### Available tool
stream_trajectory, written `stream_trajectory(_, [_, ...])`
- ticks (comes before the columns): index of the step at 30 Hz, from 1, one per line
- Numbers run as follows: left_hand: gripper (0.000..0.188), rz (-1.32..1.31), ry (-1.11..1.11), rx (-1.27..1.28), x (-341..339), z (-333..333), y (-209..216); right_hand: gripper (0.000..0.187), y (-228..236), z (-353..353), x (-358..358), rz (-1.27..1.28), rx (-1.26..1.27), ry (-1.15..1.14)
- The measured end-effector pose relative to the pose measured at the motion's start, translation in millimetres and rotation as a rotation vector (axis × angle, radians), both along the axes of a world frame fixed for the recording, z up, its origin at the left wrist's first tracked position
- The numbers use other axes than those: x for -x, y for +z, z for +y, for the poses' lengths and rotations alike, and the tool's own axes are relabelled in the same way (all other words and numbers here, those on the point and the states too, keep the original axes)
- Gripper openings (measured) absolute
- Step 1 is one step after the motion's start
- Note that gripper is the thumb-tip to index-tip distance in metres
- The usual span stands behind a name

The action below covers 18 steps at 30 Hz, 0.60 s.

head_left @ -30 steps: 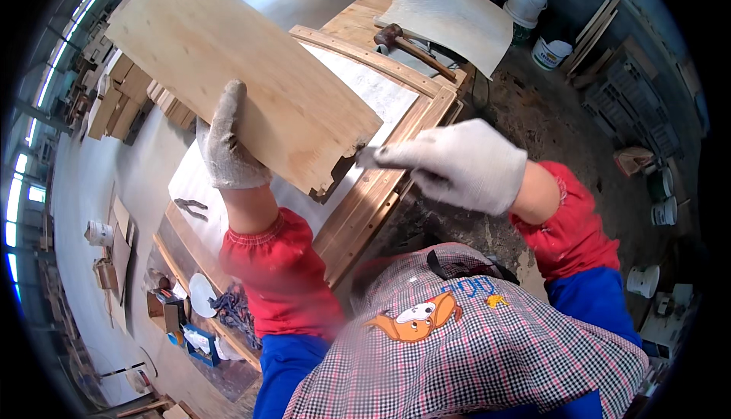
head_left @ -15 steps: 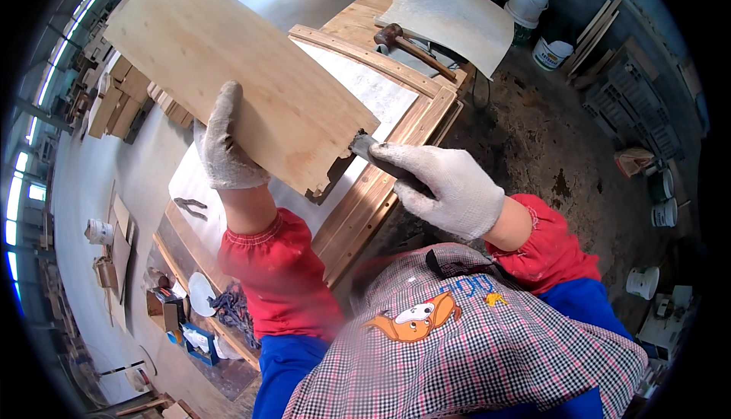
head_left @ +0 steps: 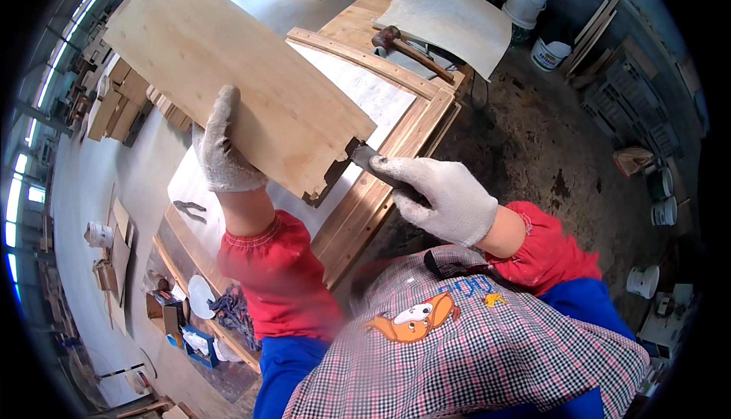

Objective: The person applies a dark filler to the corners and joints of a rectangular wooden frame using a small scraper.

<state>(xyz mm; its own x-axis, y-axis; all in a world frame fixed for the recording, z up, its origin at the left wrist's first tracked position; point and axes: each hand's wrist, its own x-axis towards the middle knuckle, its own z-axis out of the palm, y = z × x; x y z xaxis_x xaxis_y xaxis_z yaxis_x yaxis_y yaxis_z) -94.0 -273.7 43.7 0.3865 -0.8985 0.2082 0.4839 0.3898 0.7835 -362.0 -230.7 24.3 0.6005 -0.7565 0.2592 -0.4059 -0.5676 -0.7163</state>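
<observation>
A long pale wooden board (head_left: pixel 244 76) is tilted up in front of me, its near end ragged with a dark, chipped edge. Gripping its left edge, my left hand (head_left: pixel 226 149) has the thumb on the face and its fingers hidden underneath. My right hand (head_left: pixel 442 198) is closed around a flat-bladed scraper (head_left: pixel 367 159), whose dark handle is mostly covered by the glove. The scraper's grey blade touches the dark strip at the board's near right corner. White knit gloves cover both hands.
Below the board is a wooden-framed bench with a white sheet (head_left: pixel 186 179), where pliers (head_left: pixel 190 210) lie. A mallet (head_left: pixel 411 50) rests at the far corner beside a curved pale sheet (head_left: pixel 449 19). Buckets (head_left: pixel 550 54) stand on the floor at right; wood blocks (head_left: pixel 118 103) are stacked at left.
My right hand and the scraper have shifted slightly down and toward me along the board's end. More of the dark edge shows at the corner. My left hand keeps its hold.
</observation>
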Motion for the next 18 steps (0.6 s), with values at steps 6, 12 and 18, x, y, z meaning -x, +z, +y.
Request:
stream_trajectory(6, [0.039,0.022,0.002,-0.057,0,1,2,0.041,-4,-10,-1,-0.089,0.061,-0.008])
stream_trajectory(12, [0.038,0.010,0.012,-0.016,-7,-1,-6,0.042,-10,-6,7,-0.116,0.026,-0.002])
stream_trajectory(18, [0.035,-0.016,0.038,-0.047,-4,-2,0,0.043,-28,-15,8,-0.183,0.022,-0.002])
